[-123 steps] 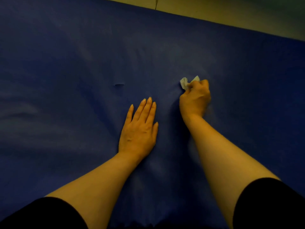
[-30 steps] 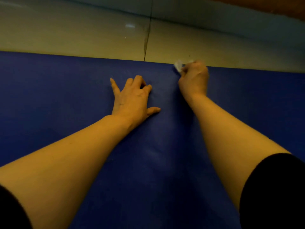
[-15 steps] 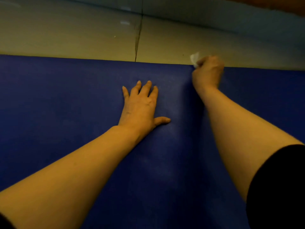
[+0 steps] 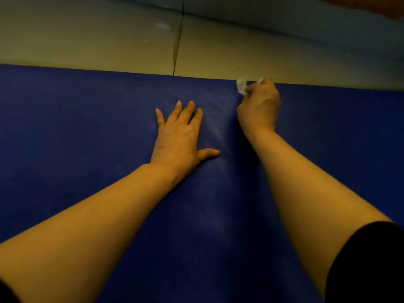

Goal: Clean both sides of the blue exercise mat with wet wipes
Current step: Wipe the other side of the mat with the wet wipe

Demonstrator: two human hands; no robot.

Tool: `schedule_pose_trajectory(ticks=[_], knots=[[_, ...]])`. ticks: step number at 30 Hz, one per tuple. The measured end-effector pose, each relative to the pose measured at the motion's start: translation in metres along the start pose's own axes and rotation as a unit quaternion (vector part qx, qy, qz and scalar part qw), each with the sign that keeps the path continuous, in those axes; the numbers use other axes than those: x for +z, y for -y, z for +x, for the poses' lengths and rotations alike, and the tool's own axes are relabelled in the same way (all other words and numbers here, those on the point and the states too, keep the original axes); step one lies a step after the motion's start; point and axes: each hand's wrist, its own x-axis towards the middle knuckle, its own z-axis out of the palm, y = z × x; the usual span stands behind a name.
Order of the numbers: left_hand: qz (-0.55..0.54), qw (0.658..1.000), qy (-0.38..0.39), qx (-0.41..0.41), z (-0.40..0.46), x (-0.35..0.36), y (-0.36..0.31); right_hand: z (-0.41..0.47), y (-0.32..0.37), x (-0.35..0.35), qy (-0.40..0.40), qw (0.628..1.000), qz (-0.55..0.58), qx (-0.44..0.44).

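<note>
Blue exercise mat (image 4: pixel 87 132): spread flat on a tiled floor (image 4: pixel 87 40), filling the lower part of the view; its far edge runs straight across the upper third. A pale streak shows on the mat surface between the two hands.

Left hand (image 4: pixel 178 138): palm down on the mat, pressing flat. Fingers (image 4: pixel 189 110) straight and slightly spread, thumb out to the side; nothing held.

Right hand (image 4: pixel 259 108): at the far edge of the mat, knuckles up. Fingers curled tight around a crumpled white wet wipe (image 4: pixel 241 86), which protrudes from the top of the fist at the mat's border.

Floor: one dark grout line (image 4: pixel 178 42) runs away from the mat edge. Black sleeve (image 4: pixel 367 263) visible on the right upper arm.
</note>
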Motion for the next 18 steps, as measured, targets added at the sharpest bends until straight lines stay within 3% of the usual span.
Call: schedule_pose_trajectory(ticks=[3,6,9,12,14,18], knots=[[-0.008,1.000,-0.003,0.000,-0.002,0.000,-0.002,-0.032,0.025,0.011,0.024,0.987,0.070,-0.140],[-0.026,1.000,0.006,0.009,-0.009,-0.001,0.000,-0.037,0.016,0.006,0.047,0.972,0.036,-0.228],[-0.046,0.998,0.032,0.028,-0.026,0.000,0.003,-0.020,-0.019,-0.006,0.021,0.986,-0.071,-0.148],[-0.052,0.997,0.034,0.042,-0.050,0.007,-0.002,-0.020,-0.031,-0.010,-0.026,0.999,-0.041,-0.012],[-0.060,0.997,0.019,0.042,-0.065,0.013,-0.010,-0.039,-0.011,-0.005,-0.026,0.998,-0.007,-0.048],[-0.013,0.998,0.054,0.037,-0.081,0.015,-0.022,-0.076,0.012,-0.006,0.027,0.974,0.045,-0.218]])
